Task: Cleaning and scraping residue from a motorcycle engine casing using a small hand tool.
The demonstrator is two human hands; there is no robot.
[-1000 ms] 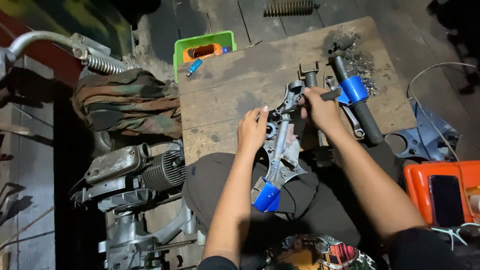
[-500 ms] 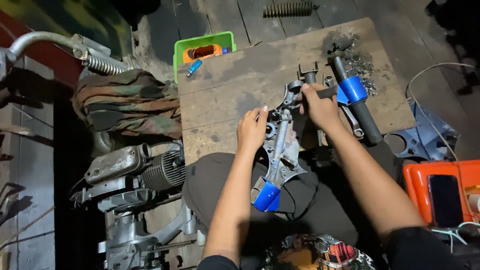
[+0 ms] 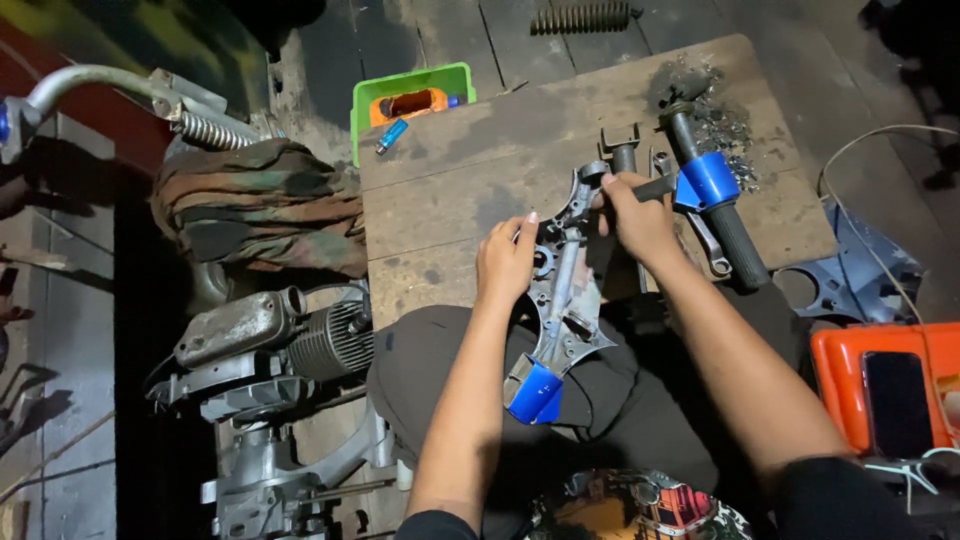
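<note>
Your left hand (image 3: 507,262) and right hand (image 3: 634,216) gripped the bracket (image 3: 562,300) overhanging the bench (image 3: 450,190) edge at 6 o'clock; bare boards lay at 10 o'clock.

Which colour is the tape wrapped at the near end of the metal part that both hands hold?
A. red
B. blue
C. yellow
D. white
B: the metal part, gripped by the left hand and right hand, ends in a blue wrapped piece over the lap.
</note>
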